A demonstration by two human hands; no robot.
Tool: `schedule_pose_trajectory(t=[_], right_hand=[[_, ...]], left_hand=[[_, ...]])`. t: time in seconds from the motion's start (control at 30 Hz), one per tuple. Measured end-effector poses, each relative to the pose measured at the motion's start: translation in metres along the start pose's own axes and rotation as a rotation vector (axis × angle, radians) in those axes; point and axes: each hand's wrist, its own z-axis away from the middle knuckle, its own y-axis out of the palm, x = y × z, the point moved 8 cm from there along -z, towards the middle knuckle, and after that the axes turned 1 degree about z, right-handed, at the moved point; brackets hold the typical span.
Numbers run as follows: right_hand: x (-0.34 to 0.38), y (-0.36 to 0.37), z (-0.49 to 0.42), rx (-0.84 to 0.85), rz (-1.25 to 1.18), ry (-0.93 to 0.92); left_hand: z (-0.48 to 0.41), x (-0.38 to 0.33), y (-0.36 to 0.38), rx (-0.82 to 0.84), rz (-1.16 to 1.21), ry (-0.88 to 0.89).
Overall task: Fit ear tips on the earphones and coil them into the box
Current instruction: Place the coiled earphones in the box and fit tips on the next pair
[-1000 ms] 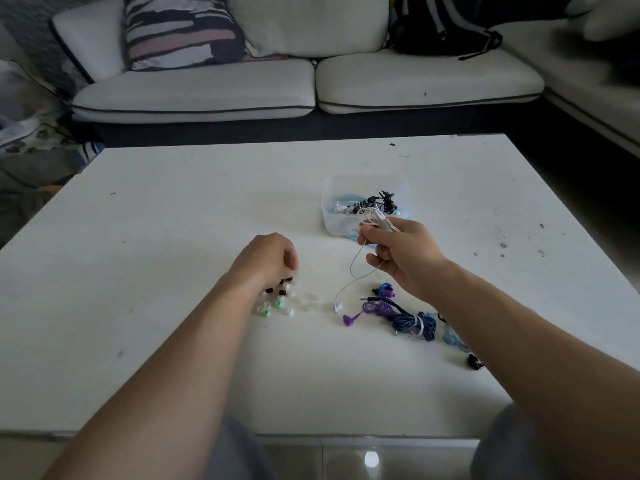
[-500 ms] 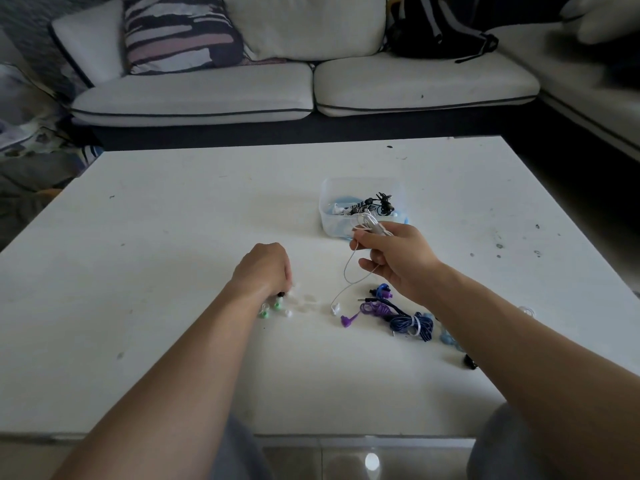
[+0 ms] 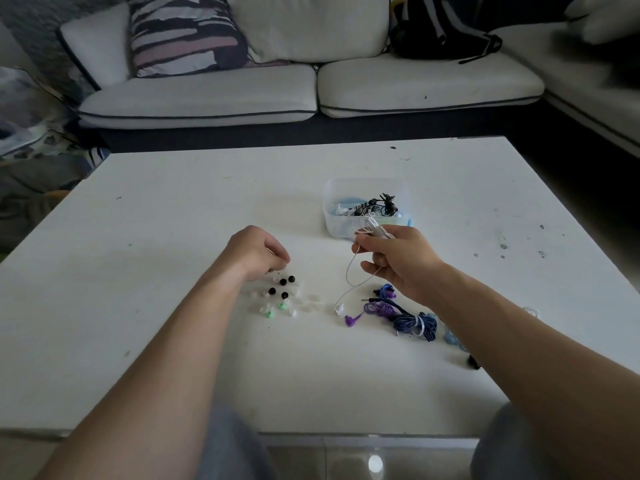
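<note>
Hands split the work: right hand (image 3: 398,261) pinches the white earphones (image 3: 347,271); left hand (image 3: 256,252) curls over loose ear tips (image 3: 283,281), perhaps picking one. Next: press it onto the dangling bud.

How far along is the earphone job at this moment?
Done: black earphones lie in the clear plastic box. In hand: the right hand grips the white wired earphones; the left hand hovers over loose ear tips. Left: purple earphones and a dark blue bundled pair lie on the white table.
</note>
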Motion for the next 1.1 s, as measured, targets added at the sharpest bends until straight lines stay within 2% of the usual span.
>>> schedule_pose_trajectory(t=[0.1, 0.3, 0.43, 0.63, 1.1], right_hand=[[0.0, 0.003, 0.002, 0.026, -0.001, 0.004], [0.01, 0.01, 0.007, 0.106, -0.003, -0.052], [0.019, 0.009, 0.01, 0.123, -0.027, -0.096], [0.023, 0.013, 0.014, 0.171, 0.041, -0.129], [0.022, 0.011, 0.012, 0.139, 0.052, -0.143]], left_hand=[[0.004, -0.006, 0.009, 0.083, 0.146, 0.035], [0.021, -0.044, 0.033, 0.28, 0.779, 0.087], [0.029, -0.06, 0.038, 0.336, 0.995, 0.101], [0.031, -0.066, 0.039, 0.351, 1.088, 0.108], [0.032, -0.069, 0.036, 0.313, 1.035, 0.137]])
